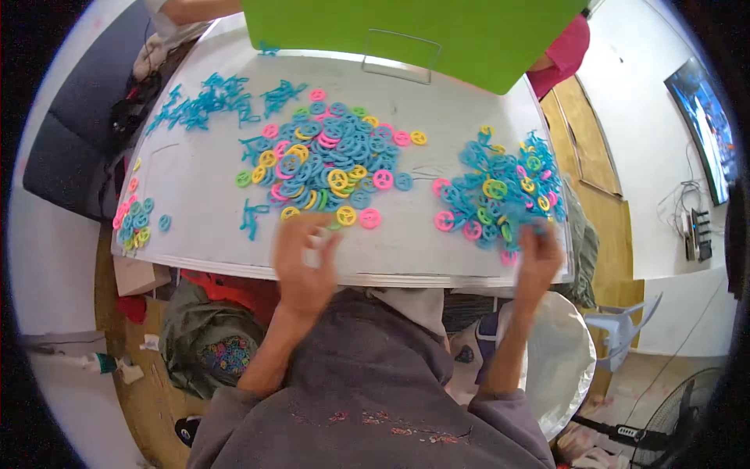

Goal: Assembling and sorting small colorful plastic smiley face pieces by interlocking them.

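Note:
At the table's front edge my left hand hovers, smeared by motion, its fingers curled and its thumb apart from them; nothing shows between them. Just beyond it lies a heap of small plastic wheel-shaped rings in blue, yellow, pink and green. My right hand is at the near side of a mixed pile of blue branched pieces and coloured wheels. Its fingers are drawn together and blurred, with a blue smear beside the tips; what they hold cannot be made out. A loose blue branched piece lies left of my left hand.
Blue branched pieces are piled at the far left of the white table, with a few wheels at its left edge. A green board stands across the back. People are beyond it. A sack of small parts sits below left.

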Available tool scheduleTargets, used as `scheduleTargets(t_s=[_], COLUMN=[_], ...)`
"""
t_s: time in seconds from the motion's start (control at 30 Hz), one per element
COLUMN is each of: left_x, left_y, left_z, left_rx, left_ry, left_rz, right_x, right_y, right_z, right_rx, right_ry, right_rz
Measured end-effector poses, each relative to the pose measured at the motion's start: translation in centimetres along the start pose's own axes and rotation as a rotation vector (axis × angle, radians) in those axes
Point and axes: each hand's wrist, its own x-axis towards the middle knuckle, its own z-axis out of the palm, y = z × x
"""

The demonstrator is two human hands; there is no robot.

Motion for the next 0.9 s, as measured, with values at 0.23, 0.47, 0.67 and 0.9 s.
scheduleTargets(t_s=[0.23,0.47,0.67,0.9], left_x=[0.9,1.5,1.4,-0.3], left_y=[-7.6,-8.4,-7.8,-1.0], left_z=[-7.2,-9.2,-9.4,-6.3], left_rx=[0.805,0.372,0.165,-0.070], left_ry=[0.240,0.103,0.142,0.136], left_rz=[-0.029,-0.338,-0.313,-0.237], right_x=[4.7,3.2,-0.7,-7.6], right_y=[4.4,4.6,1.0,-7.3], right_z=[-3.4,-3.5,0.9,11.7], right_rx=[-0.475,-0.592,-0.341,0.224], right_ry=[0.159,0.059,0.426,-0.525], right_rz=[0.183,0.056,-0.244,0.027])
